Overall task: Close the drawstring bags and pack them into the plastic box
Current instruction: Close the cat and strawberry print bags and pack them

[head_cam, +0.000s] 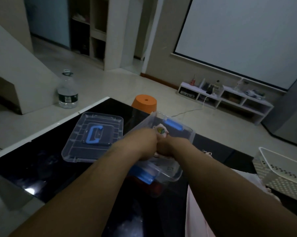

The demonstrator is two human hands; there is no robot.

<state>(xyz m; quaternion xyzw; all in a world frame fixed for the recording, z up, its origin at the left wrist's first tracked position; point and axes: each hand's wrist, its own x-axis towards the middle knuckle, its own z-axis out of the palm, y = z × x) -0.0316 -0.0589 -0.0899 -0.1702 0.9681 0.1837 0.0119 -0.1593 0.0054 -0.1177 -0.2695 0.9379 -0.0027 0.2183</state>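
A clear plastic box point(187, 132) with blue latches stands on the black table point(46, 161). Both my hands reach down into it side by side. My left hand point(144, 141) and my right hand point(168, 146) are pressed together on a pale drawstring bag point(160, 131) with a small printed picture; its top shows just beyond my knuckles. My fingers are hidden inside the box, so the exact grip is unclear. The box's clear lid point(94, 135) with a blue handle lies flat to the left of the box.
A white perforated basket point(281, 170) sits at the table's right edge, with a bit of cord point(206, 153) beside the box. Beyond the table stand an orange stool point(145, 103), a large water bottle point(67, 93) and a low white shelf point(226, 100).
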